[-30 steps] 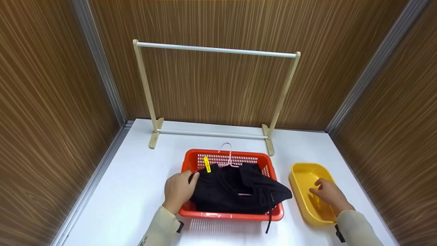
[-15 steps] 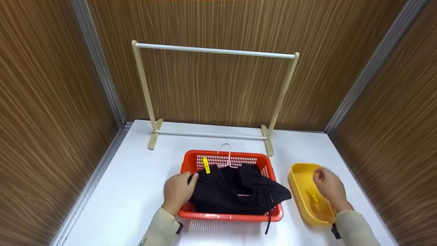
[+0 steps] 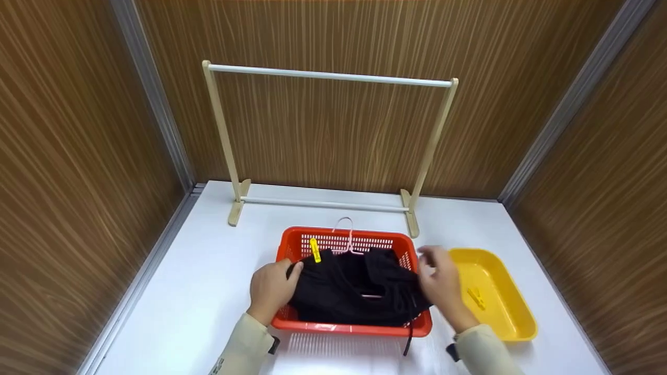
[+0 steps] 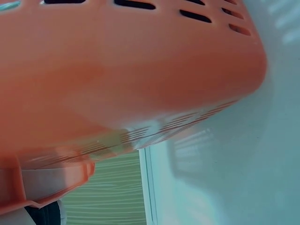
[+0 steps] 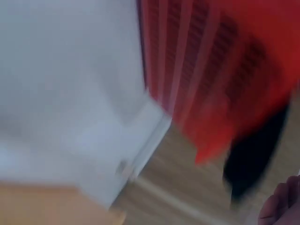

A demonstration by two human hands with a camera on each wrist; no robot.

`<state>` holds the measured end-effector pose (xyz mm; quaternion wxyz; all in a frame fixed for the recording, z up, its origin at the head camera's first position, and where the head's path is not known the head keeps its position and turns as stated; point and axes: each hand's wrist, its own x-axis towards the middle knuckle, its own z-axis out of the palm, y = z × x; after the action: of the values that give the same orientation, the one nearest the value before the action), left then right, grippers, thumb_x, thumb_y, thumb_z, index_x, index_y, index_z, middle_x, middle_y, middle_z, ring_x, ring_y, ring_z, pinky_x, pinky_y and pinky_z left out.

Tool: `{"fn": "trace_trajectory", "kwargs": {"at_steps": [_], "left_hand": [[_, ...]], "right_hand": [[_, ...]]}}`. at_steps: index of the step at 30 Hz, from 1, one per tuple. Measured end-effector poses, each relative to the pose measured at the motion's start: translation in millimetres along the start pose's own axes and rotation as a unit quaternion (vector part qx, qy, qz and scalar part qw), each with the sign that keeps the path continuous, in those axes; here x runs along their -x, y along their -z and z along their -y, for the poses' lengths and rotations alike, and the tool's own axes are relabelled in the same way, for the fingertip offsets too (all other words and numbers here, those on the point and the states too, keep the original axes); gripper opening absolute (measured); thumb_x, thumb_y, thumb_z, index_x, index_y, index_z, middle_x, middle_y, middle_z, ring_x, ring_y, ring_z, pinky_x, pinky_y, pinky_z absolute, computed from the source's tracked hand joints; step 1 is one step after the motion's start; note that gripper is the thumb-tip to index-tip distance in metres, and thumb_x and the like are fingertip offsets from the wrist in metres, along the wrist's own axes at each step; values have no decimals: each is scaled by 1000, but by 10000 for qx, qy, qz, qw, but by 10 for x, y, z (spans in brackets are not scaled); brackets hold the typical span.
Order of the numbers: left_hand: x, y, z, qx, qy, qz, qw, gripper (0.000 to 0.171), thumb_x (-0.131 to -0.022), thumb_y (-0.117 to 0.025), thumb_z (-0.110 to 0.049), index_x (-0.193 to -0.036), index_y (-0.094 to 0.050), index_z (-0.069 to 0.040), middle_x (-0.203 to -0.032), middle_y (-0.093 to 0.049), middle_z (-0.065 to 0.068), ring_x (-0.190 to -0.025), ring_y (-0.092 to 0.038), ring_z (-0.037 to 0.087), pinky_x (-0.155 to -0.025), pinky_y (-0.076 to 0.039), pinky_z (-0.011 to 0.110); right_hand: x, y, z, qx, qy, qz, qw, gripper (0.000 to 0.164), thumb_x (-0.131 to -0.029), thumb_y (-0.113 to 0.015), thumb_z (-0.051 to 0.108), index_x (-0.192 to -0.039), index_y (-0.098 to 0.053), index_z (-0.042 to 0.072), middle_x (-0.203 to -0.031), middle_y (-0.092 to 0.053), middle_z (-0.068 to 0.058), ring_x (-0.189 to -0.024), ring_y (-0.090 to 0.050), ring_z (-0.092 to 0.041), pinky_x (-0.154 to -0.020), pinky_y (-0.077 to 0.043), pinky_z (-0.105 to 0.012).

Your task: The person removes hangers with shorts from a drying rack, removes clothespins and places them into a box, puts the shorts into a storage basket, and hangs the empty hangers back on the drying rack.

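A black garment with a dangling drawstring lies bunched over a pink hanger in the red basket. My left hand grips the garment's left edge by the basket rim, thumb on top. Just beside it, a yellow clothespin stands clipped to the cloth. My right hand, fingers curled, is at the basket's right side and overlaps the garment's right end; I cannot tell whether something is pinched in it. In the right wrist view its fingers show blurred at the lower corner.
To the right sits a yellow tray with a yellow clothespin in it. Behind the basket stands a wooden rack with a white rail. Wood-grain panels enclose the white table on the left, back and right.
My right hand has left the yellow tray and moved left to the basket's right side, uncovering the clothespin in the tray. The tray has shifted slightly. My left hand keeps its grip.
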<state>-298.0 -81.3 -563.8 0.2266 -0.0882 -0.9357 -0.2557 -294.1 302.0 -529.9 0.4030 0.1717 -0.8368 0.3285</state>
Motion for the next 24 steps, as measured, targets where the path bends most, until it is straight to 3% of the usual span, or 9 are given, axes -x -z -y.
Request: {"fn": "trace_trajectory", "kwargs": {"at_steps": [5, 8, 15, 24], "left_hand": [[-17, -6, -6, 10, -46, 56, 10000, 45, -101, -63, -44, -66, -47, -20, -54, -36, -5, -50, -39, 12, -55, -30, 30], [-6, 19, 4, 25, -7, 96, 10000, 44, -101, -63, -44, -67, -48, -21, -55, -37, -6, -51, -40, 12, -56, -31, 30], [39, 61, 32, 11, 56, -40, 10000, 46, -101, -64, -42, -65, -46, -20, -54, -37, -5, -51, -40, 13, -55, -31, 31], [4, 23, -3, -3, -3, -6, 10000, 45, -101, -63, -43, -66, -48, -20, -54, -37, -5, -51, -41, 14, -54, -30, 31]], "right_hand": [[73, -236, 57, 351, -359, 1070, 9930, 4, -93, -71, 4, -95, -69, 7, -87, -66, -3, -79, -62, -21, -75, -52, -42], [89, -313, 73, 685, -364, 1446, 9864, 10, -94, -70, 7, -85, -67, 11, -79, -64, -1, -72, -61, -22, -71, -51, -45], [124, -362, 116, 856, -184, 1449, 9856, 24, -97, -65, 12, -75, -58, 16, -68, -56, 0, -62, -56, -26, -61, -46, -44], [136, -334, 77, 848, -295, 1297, 9875, 16, -95, -68, 9, -79, -64, 12, -73, -64, -5, -67, -62, -30, -65, -49, -48]]}}
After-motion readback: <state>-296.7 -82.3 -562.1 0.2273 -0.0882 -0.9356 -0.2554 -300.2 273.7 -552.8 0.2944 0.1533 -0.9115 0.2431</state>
